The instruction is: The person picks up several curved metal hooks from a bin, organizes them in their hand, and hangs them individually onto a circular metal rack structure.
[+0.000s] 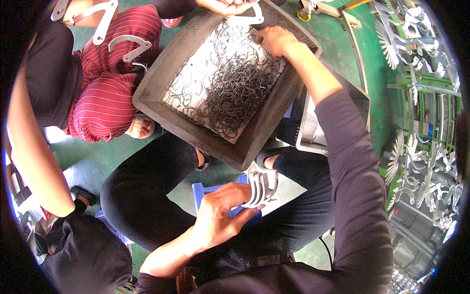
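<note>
While the right hand (275,40) digs into the far corner of the dark square tray (155,81), picking from the tangle of thin dark wire springs (235,90) heaped on its pale lining — fingers curled down among the wires, whether pinching one or not impossible to tell. Down near the lap, left hand (219,215) closed round a fanned stack of flat silvery metal pieces (262,186), thumb and fingers pressed on it, about five blades showing. Looks like the fetching step: one spring being singled out to go with the held pieces. Next move calls for teasing a single wire free of the knot without dragging its neighbours, then carrying it back to the stack. Springs far too many and too tangled to count. Tray propped across black-clad knees, blue stool (208,188) just beneath.

Further out: another person's hand (225,6) at the tray's far edge with one pale metal piece (247,18); a seated co-worker in red striped trousers (110,98) on the left, two or three curved metal pieces (131,46) by the lap. Racks of shiny metal parts (416,44) along the right, green floor (377,63) below.
</note>
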Motion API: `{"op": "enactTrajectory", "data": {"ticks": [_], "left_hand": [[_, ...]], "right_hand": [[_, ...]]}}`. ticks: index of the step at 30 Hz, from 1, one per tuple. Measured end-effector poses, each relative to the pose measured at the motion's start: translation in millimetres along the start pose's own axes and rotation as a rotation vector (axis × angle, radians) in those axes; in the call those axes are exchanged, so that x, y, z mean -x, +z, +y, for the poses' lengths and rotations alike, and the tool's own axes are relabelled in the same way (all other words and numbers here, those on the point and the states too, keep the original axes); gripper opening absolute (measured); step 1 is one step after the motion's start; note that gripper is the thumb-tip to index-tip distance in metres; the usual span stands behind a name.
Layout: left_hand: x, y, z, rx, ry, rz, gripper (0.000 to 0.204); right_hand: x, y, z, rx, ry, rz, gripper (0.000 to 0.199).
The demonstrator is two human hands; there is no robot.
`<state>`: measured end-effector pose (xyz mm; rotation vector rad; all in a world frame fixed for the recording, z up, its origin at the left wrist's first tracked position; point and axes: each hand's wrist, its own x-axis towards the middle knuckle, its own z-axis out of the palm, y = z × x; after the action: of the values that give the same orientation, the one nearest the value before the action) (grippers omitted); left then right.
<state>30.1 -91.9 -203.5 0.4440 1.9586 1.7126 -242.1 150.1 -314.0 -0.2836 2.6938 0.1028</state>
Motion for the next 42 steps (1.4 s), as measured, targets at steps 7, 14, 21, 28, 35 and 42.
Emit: {"op": "enactTrajectory", "data": {"ticks": [7,14,21,28,35,42], "left_hand": [[-1.2,2.3,1.4,-0.001,0.026,0.004,0.019],[-0.3,7.0,0.2,-0.009,0.035,0.017,0.019],[-4.1,6.2,1.8,0.006,0.027,0.008,0.019],[-1.7,7.5,-0.4,-0.002,0.021,0.022,0.020],[-1.3,6.9,0.3,-0.025,0.038,0.025,0.022],[-0.9,7.4,-1.1,-0.020,0.041,0.037,0.021]], "right_hand": [[89.9,8.3,-79.6,-0.339,-0.370,-0.107,0.046],[91.3,-1.9,-58.6,-0.571,-0.419,-0.015,0.032],[28.4,-6.0,31.2,-0.142,0.012,0.045,0.025],[20.2,-8.2,12.2,-0.217,0.006,-0.091,0.029],[14.3,-4.3,20.9,-0.119,-0.035,-0.117,0.024],[21.9,-4.3,14.8,-0.098,-0.092,-0.084,0.016]]}}
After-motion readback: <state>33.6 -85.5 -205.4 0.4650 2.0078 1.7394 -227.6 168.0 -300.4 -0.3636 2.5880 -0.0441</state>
